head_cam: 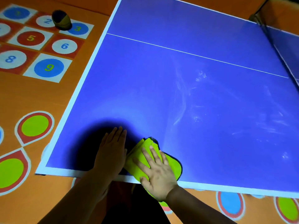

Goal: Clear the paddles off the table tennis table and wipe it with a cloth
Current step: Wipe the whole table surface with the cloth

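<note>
The fingers [155, 156] of my right hand [157, 172] are straight and spread, and they press the green cloth [174, 165], which lies under them at the near edge of the table [178, 94]. My left hand [111, 152] lies flat just beside it. I judge this is the wiping step; next, the cloth must be pushed toward the pale smears [182, 101].

Painted digits show on the floor grid [30, 38], well out beyond the left hand [111, 152]: 2, 3, 5, 6, 8, 9.

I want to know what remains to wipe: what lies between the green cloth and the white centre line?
In the head view, only blue tabletop with whitish smears lies between the cloth and the centre line.
</note>
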Available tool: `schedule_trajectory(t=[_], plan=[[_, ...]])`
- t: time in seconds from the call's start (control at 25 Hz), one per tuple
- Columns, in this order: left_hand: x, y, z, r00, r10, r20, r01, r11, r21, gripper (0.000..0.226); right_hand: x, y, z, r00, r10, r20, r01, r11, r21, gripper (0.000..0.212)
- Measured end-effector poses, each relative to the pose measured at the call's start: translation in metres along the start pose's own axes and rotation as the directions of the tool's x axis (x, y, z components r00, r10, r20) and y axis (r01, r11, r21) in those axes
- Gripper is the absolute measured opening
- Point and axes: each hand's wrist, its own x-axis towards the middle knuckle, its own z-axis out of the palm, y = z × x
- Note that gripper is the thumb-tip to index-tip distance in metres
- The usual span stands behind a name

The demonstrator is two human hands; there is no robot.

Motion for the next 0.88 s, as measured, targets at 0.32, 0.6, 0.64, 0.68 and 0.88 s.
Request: schedule_trajectory(t=[0.32,0.6,0.64,0.68,0.88], plan=[[0.023,0.014,-0.006,0.992,0.012,0.122,-0.008,1.000,-0.030,0.080,0.011,0.075,-0.016,0.976,0.196,0.093,-0.198,0.980,0.009,0.077],[0.113,0.037,0.015,0.978,0.004,0.208,0.000,1.000,-0.018,0.087,0.129,0.152,-0.032,0.946,0.301,0.118,-0.309,0.949,0.056,0.075],[0.131,0.042,0.017,0.975,0.004,0.222,0.001,1.000,-0.022,0.089,0.145,0.165,-0.036,0.951,0.286,0.115,-0.294,0.954,0.055,0.075],[0.151,0.048,0.019,0.973,0.000,0.233,0.004,1.000,-0.019,0.092,0.161,0.180,-0.037,0.958,0.263,0.114,-0.270,0.962,0.050,0.075],[0.247,0.077,0.024,0.957,-0.115,0.266,0.116,0.993,0.015,0.110,0.247,0.259,-0.042,0.990,0.137,0.039,-0.138,0.989,0.042,0.069]])
